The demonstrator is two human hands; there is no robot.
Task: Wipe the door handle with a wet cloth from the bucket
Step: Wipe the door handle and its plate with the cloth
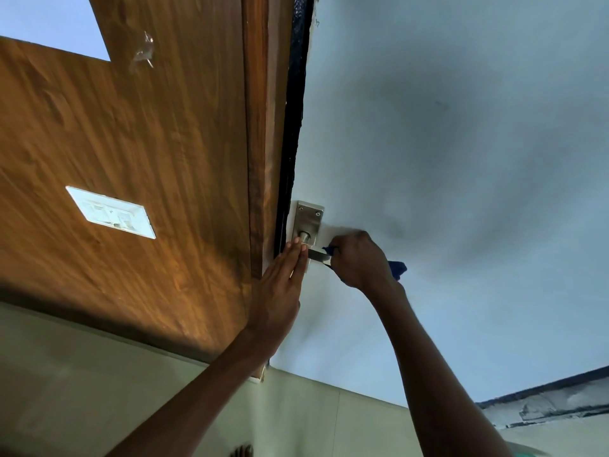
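two hands at work. right hand (359, 258) clenched on blue cloth (398, 269) around door handle (319, 255). left hand (280, 288) flat, fingers together, against door (428, 159).

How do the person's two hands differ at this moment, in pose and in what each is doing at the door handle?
The left hand is flat, fingers straight and together, fingertips by the handle's round base; the right hand is curled into a fist around the lever of the door handle. The left hand holds nothing; the right grips a blue cloth that pokes out on both sides of the fist. Both are bare and meet at the handle on the pale door.
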